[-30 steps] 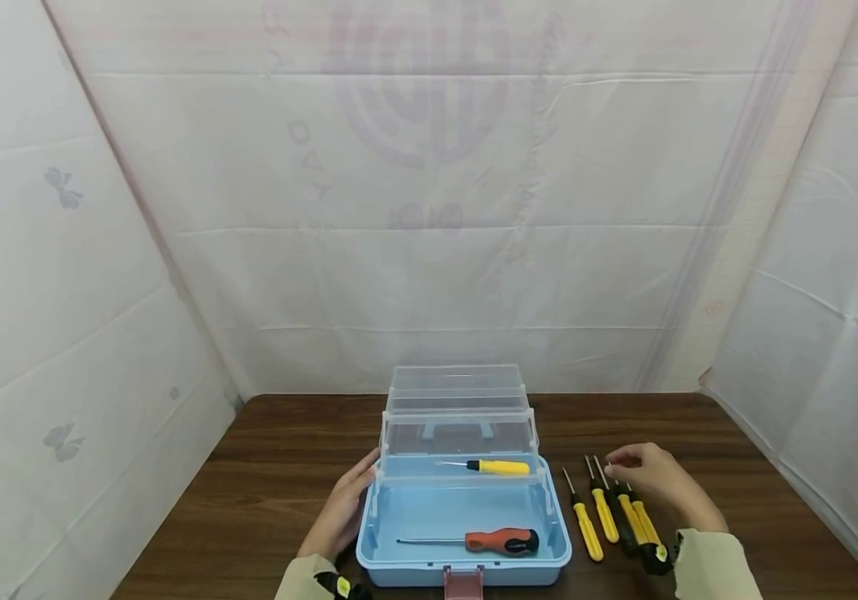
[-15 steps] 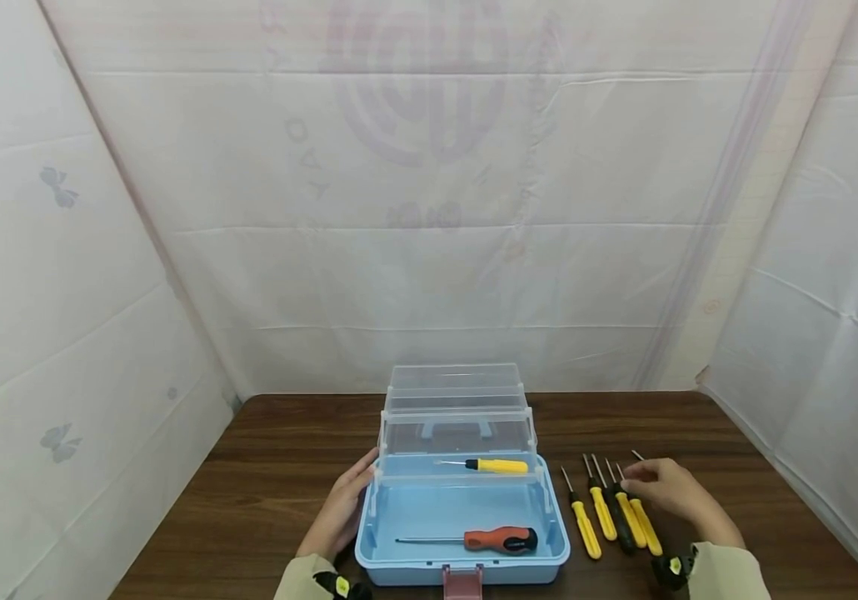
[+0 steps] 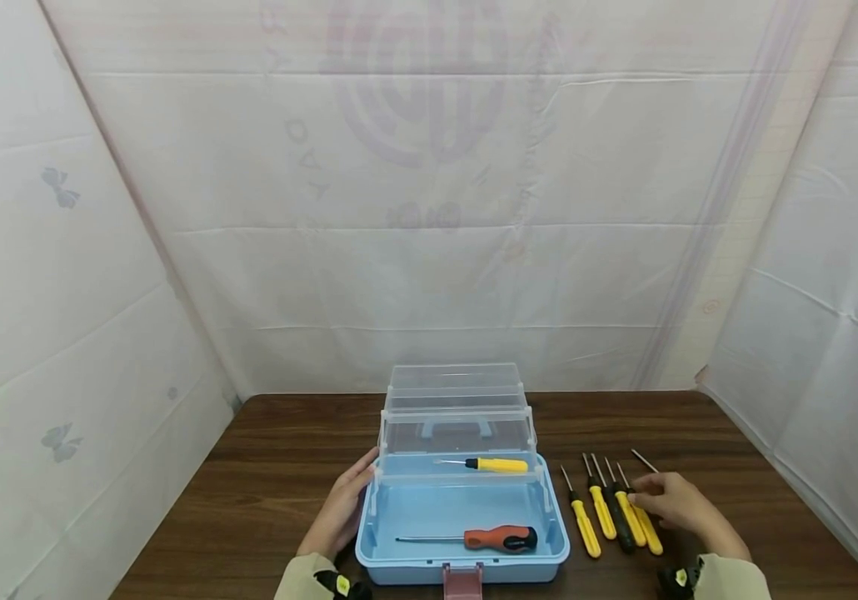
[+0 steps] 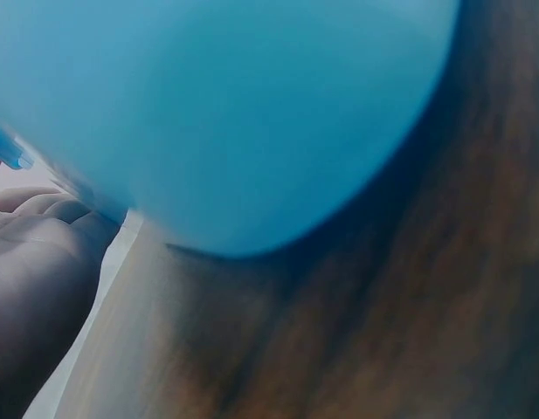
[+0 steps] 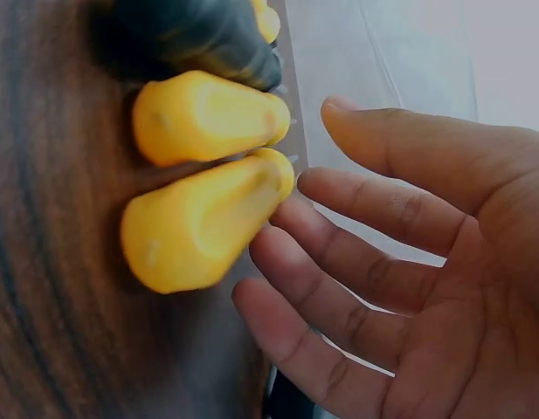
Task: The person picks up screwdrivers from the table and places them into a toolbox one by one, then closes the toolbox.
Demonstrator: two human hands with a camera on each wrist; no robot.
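Note:
My left hand (image 3: 339, 508) rests against the left side of a light-blue toolbox (image 3: 466, 575), its fingers along the outer wall. The toolbox's blue wall (image 4: 252, 131) fills much of the left wrist view. My right hand (image 3: 680, 504) is over the right end of a row of screwdrivers, thumb and fingers apart with nothing between them. A metal shaft (image 3: 645, 460) sticks out beyond this hand, which hides the rest of that tool. Nearest in the right wrist view is a yellow screwdriver handle (image 5: 199, 227); I cannot tell whether the fingertips touch it.
In the toolbox lies an orange-and-black screwdriver (image 3: 500, 539). A yellow screwdriver (image 3: 500, 466) shows through its clear raised tray (image 3: 459, 433). Several more lie to its right, among them a yellow one (image 3: 586, 529) and a black-handled one (image 3: 619, 521). White sheets surround the brown table (image 3: 271, 467).
My right hand has moved right and nearer to me along the row, uncovering more shafts and handles. The rightmost shaft now shows beyond it. My left hand and the toolbox stay put.

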